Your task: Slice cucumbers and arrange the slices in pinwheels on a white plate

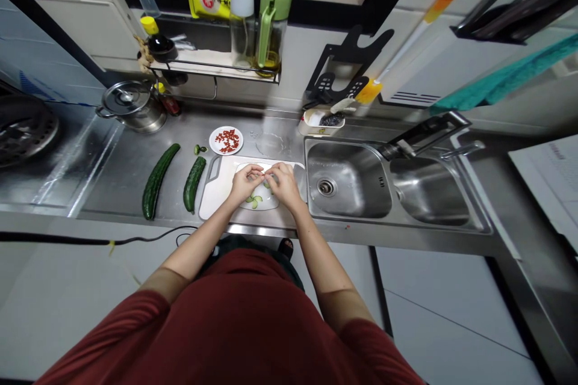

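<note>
Head view, green slices (254,201) below left hand (245,183), right hand (284,184), fingers (255,169) narrow, grip unclear

Both arms (320,252) reach forward. The left hand (246,183) and right hand (282,184) are close together, both curled.

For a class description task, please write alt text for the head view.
A person's left hand and right hand are close together over a white dish of green slices on a cutting board. Two cucumbers lie left, a plate of red pieces behind, a double sink right.
</note>
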### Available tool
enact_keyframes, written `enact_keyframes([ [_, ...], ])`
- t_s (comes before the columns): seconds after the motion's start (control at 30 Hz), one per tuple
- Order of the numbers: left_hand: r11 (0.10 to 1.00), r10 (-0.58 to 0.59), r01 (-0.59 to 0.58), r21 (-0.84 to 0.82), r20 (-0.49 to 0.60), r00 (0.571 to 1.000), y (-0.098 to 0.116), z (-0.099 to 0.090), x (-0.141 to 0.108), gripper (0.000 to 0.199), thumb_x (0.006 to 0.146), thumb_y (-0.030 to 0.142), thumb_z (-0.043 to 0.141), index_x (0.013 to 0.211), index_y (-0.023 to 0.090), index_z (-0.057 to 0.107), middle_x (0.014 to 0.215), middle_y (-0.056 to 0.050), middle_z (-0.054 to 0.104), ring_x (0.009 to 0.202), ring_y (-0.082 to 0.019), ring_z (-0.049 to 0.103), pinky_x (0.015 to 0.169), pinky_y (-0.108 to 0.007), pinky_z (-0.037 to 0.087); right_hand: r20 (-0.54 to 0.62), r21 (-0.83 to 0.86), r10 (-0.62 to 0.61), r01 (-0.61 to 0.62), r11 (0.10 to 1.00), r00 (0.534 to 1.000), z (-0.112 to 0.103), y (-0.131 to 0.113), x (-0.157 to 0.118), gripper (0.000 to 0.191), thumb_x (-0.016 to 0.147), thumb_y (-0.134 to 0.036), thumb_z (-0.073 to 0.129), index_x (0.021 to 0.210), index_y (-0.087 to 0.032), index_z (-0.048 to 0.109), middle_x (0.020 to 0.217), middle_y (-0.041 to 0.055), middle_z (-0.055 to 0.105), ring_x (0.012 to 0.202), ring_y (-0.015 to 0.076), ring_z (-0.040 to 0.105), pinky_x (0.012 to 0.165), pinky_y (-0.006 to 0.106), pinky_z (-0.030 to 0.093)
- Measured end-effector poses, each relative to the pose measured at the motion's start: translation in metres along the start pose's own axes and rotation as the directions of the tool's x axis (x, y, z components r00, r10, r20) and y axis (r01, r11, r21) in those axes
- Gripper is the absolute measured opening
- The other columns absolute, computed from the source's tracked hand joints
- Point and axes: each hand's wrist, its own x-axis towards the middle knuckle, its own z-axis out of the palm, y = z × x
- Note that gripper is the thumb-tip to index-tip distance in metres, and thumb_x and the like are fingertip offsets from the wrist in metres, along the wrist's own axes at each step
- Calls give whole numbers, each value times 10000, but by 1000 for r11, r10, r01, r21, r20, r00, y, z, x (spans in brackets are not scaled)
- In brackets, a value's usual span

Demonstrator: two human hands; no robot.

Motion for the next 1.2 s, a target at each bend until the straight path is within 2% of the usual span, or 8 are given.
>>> enact_keyframes([
  [0.53, 997, 29, -31, 69, 30, 999, -6, 2, -2, 233, 708, 241, 707, 930, 198, 654, 821, -31, 686, 739, -137, 628, 641, -250, 449, 34, -35, -19, 20, 999, 999, -2, 3, -4, 142, 885, -221, 504, 867, -217, 645, 977, 69, 564, 991, 240, 455, 894, 374, 394],
  [0.63, 993, 33, -37, 112, 41, 999, -6, 2, -3, 246, 725, 250, 693, 959, 189, 645, 835, -25, 689, 726, -122, 618, 648, -237, 446, 42, -39, -3, 5, 999, 999, -4, 2, -4, 149, 888, -225, 496, 875, -212, 643, 989, 70, 565, 999, 238, 453, 903, 370, 388],
  [0.73, 974, 32, -41, 223, 46, 998, -5, 0, -4, 253, 754, 262, 667, 996, 189, 643, 845, -13, 692, 687, -107, 595, 649, -233, 444, 35, -39, 16, -15, 999, 999, -8, 3, -5, 155, 897, -227, 487, 887, -201, 639, 990, 71, 566, 1009, 230, 449, 919, 356, 377],
  [0.83, 897, 69, -90, 433, 65, 996, -7, -4, -5, 212, 784, 269, 639, 985, 205, 665, 853, -2, 690, 682, -115, 575, 680, -251, 448, 12, -57, 44, -44, 997, 999, -11, 12, -7, 160, 904, -235, 484, 877, -195, 637, 978, 69, 568, 1003, 227, 449, 918, 345, 372],
  [0.97, 714, 141, -222, 664, 174, 975, -14, -7, -9, 178, 828, 277, 595, 960, 205, 691, 904, -29, 680, 850, -167, 589, 810, -296, 437, 9, -119, 95, -93, 989, 995, -8, 33, -13, 170, 903, -229, 478, 878, -191, 642, 971, 71, 571, 982, 233, 452, 911, 349, 372],
  [1.07, 591, 113, -276, 758, 260, 959, -21, -5, -12, 209, 864, 286, 549, 987, 212, 701, 958, -57, 667, 942, -201, 574, 877, -341, 405, 44, -175, 142, -133, 976, 989, 1, 45, -19, 172, 899, -231, 484, 885, -189, 650, 974, 76, 573, 992, 242, 443, 899, 349, 375],
  [1.2, 459, 29, -321, 828, 347, 937, -26, 1, -15, 240, 886, 300, 516, 1016, 246, 710, 953, -75, 637, 967, -233, 545, 873, -384, 367, 86, -258, 200, -172, 951, 976, 15, 53, -27, 178, 905, -261, 492, 887, -199, 658, 1031, 86, 568, 1047, 257, 409, 914, 366, 357],
])
